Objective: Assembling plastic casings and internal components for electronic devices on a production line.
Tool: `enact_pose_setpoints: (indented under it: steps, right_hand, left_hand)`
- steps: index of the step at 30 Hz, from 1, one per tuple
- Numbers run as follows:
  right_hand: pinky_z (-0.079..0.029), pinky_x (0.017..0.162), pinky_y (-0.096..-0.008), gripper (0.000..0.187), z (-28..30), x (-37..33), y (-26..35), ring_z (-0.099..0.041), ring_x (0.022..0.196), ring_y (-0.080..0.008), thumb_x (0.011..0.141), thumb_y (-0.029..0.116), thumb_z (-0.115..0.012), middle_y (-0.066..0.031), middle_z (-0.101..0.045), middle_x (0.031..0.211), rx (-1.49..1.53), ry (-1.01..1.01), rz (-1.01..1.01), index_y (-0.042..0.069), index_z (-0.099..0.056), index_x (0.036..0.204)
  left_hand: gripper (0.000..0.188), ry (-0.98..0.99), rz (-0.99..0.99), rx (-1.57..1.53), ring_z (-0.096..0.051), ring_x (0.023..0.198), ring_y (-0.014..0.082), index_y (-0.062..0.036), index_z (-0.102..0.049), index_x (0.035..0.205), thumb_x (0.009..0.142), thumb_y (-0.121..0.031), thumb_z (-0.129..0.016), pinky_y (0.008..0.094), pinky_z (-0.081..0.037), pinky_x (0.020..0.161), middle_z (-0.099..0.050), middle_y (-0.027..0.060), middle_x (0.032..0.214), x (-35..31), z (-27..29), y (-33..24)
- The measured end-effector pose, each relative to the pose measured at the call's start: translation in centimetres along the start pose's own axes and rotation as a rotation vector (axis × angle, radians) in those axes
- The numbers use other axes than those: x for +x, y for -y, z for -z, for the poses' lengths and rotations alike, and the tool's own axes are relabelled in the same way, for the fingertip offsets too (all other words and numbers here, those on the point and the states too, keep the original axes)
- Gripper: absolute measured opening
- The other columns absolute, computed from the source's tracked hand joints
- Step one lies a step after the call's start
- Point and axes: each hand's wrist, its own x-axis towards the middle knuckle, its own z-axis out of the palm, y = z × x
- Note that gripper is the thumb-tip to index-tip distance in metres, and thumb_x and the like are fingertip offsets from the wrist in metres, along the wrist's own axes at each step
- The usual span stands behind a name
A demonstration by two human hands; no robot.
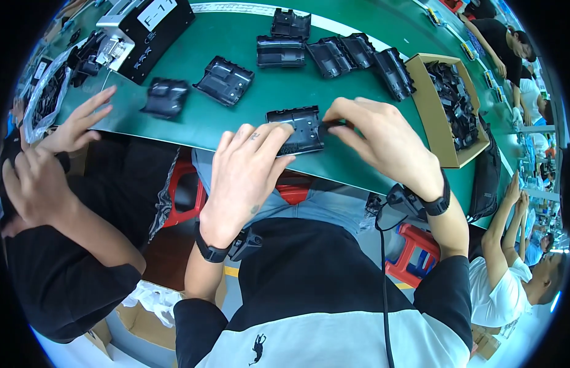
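A black plastic housing (306,126) lies on the green table near its front edge, its hollow side facing up. My left hand (242,165) grips its left end, the fingers over the top and the thumb at the near side. At the housing's right end, my right hand (383,132) pinches a small black plastic part (330,125) between thumb and fingers. Most of that part is hidden by the fingers, and I cannot tell whether it touches the housing.
Several similar housings (281,51) lie farther back. A cardboard box (433,113) of small black parts stands at right, beside a black case (486,175). At left are a black machine (153,37) and a co-worker's hands (82,122), near a blurred housing (166,97).
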Motion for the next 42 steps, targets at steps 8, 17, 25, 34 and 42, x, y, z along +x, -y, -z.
enact_pose_setpoints:
  steps: [8, 17, 25, 34, 42]
  right_hand:
    - [-0.053, 0.079, -0.0423, 0.012, -2.8, 2.3, 0.3, -0.060, 0.093, -0.0311, 0.091, 0.008, -0.074, -0.0118, -0.059, 0.099, -0.203, 0.004, 0.140, 0.003, -0.064, 0.095]
    - [-0.053, 0.080, -0.0438, 0.014, -3.1, 3.1, -0.1, -0.060, 0.092, -0.0340, 0.087, 0.006, -0.075, -0.0135, -0.059, 0.093, -0.201, 0.032, 0.151, 0.001, -0.063, 0.093]
    - [-0.053, 0.081, -0.0458, 0.013, -2.6, 4.6, -1.1, -0.062, 0.094, -0.0371, 0.085, 0.003, -0.073, -0.0154, -0.060, 0.094, -0.150, 0.183, 0.192, 0.000, -0.063, 0.093]
    - [-0.054, 0.079, -0.0456, 0.012, -4.6, 3.1, -0.3, -0.063, 0.093, -0.0365, 0.091, 0.009, -0.064, -0.0145, -0.059, 0.094, -0.324, -0.065, 0.184, 0.003, -0.057, 0.098]
    - [-0.051, 0.081, -0.0488, 0.015, -2.4, 0.3, -2.2, -0.061, 0.095, -0.0402, 0.091, 0.009, -0.069, -0.0179, -0.057, 0.092, -0.335, 0.002, 0.137, 0.002, -0.056, 0.096]
  left_hand:
    - [0.038, -0.002, 0.023, -0.052, -0.066, 0.103, 0.0268, -0.0066, -0.064, 0.125, 0.091, -0.016, -0.077, 0.0397, -0.046, 0.087, -0.072, 0.0083, 0.117, 0.1, -0.2, 0.1]
    - [0.037, -0.018, 0.047, -0.078, -0.072, 0.101, 0.0267, -0.0079, -0.069, 0.123, 0.088, -0.015, -0.080, 0.0373, -0.048, 0.083, -0.075, 0.0068, 0.119, 0.1, -0.5, 0.0]
    - [0.039, 0.012, -0.018, -0.056, -0.072, 0.096, 0.0263, -0.0078, -0.066, 0.125, 0.089, -0.014, -0.078, 0.0376, -0.047, 0.082, -0.074, 0.0084, 0.121, 0.5, -0.9, 0.3]
    - [0.036, 0.029, -0.079, 0.262, -0.072, 0.090, 0.0207, -0.0107, -0.063, 0.129, 0.093, -0.015, -0.063, 0.0391, -0.045, 0.084, -0.070, 0.0091, 0.124, 0.5, -1.3, 0.1]
    - [0.047, 0.000, -0.134, 0.433, -0.066, 0.104, 0.0226, -0.0117, -0.061, 0.141, 0.094, -0.015, -0.059, 0.0400, -0.048, 0.089, -0.062, 0.0098, 0.141, 1.0, -4.5, -2.3]
